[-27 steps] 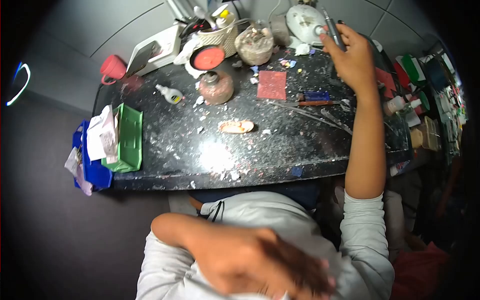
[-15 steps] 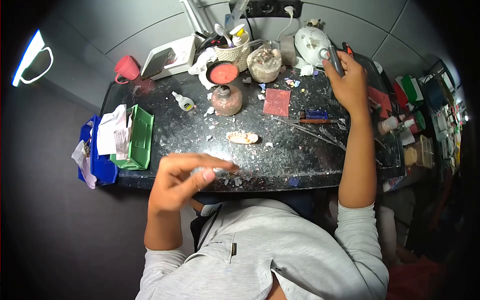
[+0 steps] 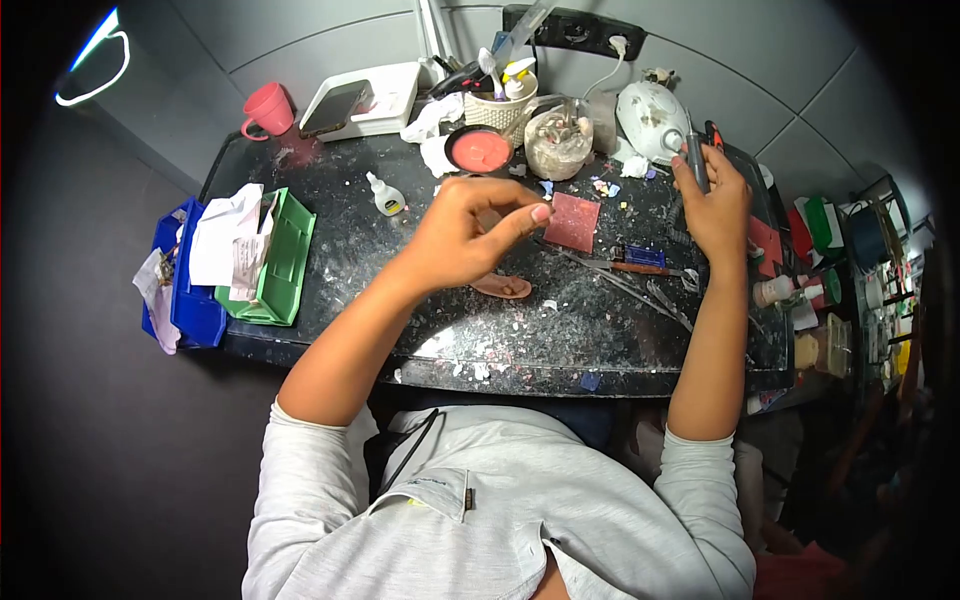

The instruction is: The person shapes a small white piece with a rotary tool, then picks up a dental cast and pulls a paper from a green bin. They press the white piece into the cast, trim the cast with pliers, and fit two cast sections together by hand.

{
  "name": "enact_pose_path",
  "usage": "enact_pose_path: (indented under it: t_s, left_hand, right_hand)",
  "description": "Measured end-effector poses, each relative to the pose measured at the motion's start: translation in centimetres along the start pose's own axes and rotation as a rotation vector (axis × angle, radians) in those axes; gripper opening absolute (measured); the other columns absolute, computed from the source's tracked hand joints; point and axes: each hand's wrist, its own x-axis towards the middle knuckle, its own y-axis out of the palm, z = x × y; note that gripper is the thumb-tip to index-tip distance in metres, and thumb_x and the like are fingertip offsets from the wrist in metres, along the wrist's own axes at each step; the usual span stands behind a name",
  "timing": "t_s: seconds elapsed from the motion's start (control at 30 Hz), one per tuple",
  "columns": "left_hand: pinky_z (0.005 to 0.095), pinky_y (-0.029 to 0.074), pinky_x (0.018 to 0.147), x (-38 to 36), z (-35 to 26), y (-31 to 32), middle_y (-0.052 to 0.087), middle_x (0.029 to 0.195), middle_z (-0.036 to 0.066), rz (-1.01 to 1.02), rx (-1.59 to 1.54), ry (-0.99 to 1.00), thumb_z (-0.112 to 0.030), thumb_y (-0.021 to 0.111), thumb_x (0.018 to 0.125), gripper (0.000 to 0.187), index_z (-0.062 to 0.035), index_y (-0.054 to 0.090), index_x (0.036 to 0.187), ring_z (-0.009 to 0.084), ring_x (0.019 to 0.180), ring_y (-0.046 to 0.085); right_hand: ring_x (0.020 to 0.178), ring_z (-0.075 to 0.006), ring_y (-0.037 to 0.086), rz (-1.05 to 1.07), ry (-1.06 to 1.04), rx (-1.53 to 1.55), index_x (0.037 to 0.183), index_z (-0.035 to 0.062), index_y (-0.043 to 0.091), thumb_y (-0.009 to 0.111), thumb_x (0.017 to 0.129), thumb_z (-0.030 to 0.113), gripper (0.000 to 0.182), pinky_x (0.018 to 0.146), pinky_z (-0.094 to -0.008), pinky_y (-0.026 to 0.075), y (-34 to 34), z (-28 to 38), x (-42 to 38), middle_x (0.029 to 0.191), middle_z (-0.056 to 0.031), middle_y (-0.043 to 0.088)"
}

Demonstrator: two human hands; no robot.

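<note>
My left hand (image 3: 465,235) is over the middle of the table, thumb and index tips pinched near the lower left edge of a square pink sheet (image 3: 573,222). Anything between those tips is too small to make out. A small pinkish dental piece (image 3: 503,287) lies below this hand, partly covered by it. At the right, my right hand (image 3: 718,205) is closed around a slim grey handheld tool (image 3: 696,165) pointing up, beside a white dusty device (image 3: 650,120).
Behind stand a black-rimmed dish of pink material (image 3: 481,150), a glass jar (image 3: 557,145), a woven basket (image 3: 492,112) and a white tray (image 3: 390,95). Green (image 3: 290,260) and blue (image 3: 205,325) bins sit left. Metal tools and a red-handled knife (image 3: 640,268) lie right of centre.
My left hand has moved up and right from the front edge to near the pink sheet, its thumb and index drawing together. My right hand still holds the grey tool. The view has shifted slightly.
</note>
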Motion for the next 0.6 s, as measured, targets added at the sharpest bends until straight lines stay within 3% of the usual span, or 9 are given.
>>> enact_pose_path:
  t_s: [0.1, 0.23, 0.33, 0.37, 0.5, 0.6]
  left_hand:
    - [0.0328, 0.050, 0.062, -0.5, 1.6, 0.7, 0.070, 0.073, 0.013, -0.046, 0.183, 0.242, -0.013, 0.075, 0.094, 0.018, 0.0033, 0.074, 0.085, 0.0210, 0.065, 0.067]
    - [0.0336, 0.049, 0.060, -1.3, 2.6, 0.5, 0.069, 0.072, 0.014, -0.065, 0.184, 0.227, -0.012, 0.075, 0.093, 0.018, 0.0031, 0.073, 0.083, 0.0221, 0.062, 0.065]
    - [0.0333, 0.049, 0.060, -1.2, 2.3, 0.1, 0.069, 0.072, 0.014, -0.074, 0.165, 0.144, -0.012, 0.074, 0.093, 0.019, 0.0033, 0.073, 0.082, 0.0219, 0.061, 0.065]
    - [0.0346, 0.043, 0.051, -1.0, 2.9, 0.3, 0.063, 0.065, 0.014, -0.131, 0.127, 0.219, -0.014, 0.075, 0.093, 0.020, 0.0026, 0.073, 0.081, 0.0213, 0.053, 0.057]
    - [0.0348, 0.043, 0.051, -1.1, 2.8, 0.3, 0.063, 0.065, 0.014, -0.168, 0.111, 0.209, -0.014, 0.075, 0.093, 0.021, 0.0029, 0.073, 0.081, 0.0215, 0.052, 0.057]
    - [0.0306, 0.048, 0.057, -1.3, 2.8, 0.1, 0.070, 0.069, 0.011, -0.112, 0.196, 0.171, -0.012, 0.072, 0.096, 0.020, 0.0018, 0.075, 0.081, 0.0160, 0.059, 0.064]
  right_hand:
    - [0.081, -0.0138, 0.073, 0.011, -0.008, 0.005, 0.112, -0.0009, 0.072, 0.075, 0.093, 0.015, 0.025, 0.077, -0.0298, 0.054, 0.1, -0.2, 0.0, 0.091, -0.0113, 0.079]
    - [0.079, -0.0075, 0.068, 0.028, 0.028, 0.045, 0.114, -0.0017, 0.071, 0.074, 0.095, 0.013, 0.024, 0.075, -0.0264, 0.053, 0.2, 0.5, -0.3, 0.090, -0.0086, 0.078]
    - [0.080, -0.0078, 0.068, 0.019, 0.005, 0.040, 0.114, -0.0019, 0.071, 0.074, 0.095, 0.014, 0.025, 0.076, -0.0264, 0.053, 0.3, 0.3, -0.2, 0.092, -0.0094, 0.078]
    - [0.080, -0.0078, 0.068, 0.022, 0.004, 0.039, 0.114, -0.0019, 0.071, 0.074, 0.095, 0.014, 0.025, 0.076, -0.0264, 0.053, 0.3, 0.2, -0.2, 0.092, -0.0094, 0.078]
    - [0.085, -0.0090, 0.070, 0.017, -0.035, 0.002, 0.114, -0.0022, 0.071, 0.075, 0.094, 0.014, 0.025, 0.080, -0.0271, 0.053, 0.2, 0.3, -0.3, 0.095, -0.0104, 0.079]
    - [0.087, -0.0101, 0.071, 0.026, -0.014, 0.021, 0.114, -0.0022, 0.071, 0.074, 0.094, 0.014, 0.026, 0.081, -0.0280, 0.054, 0.2, 0.5, -0.4, 0.097, -0.0110, 0.079]
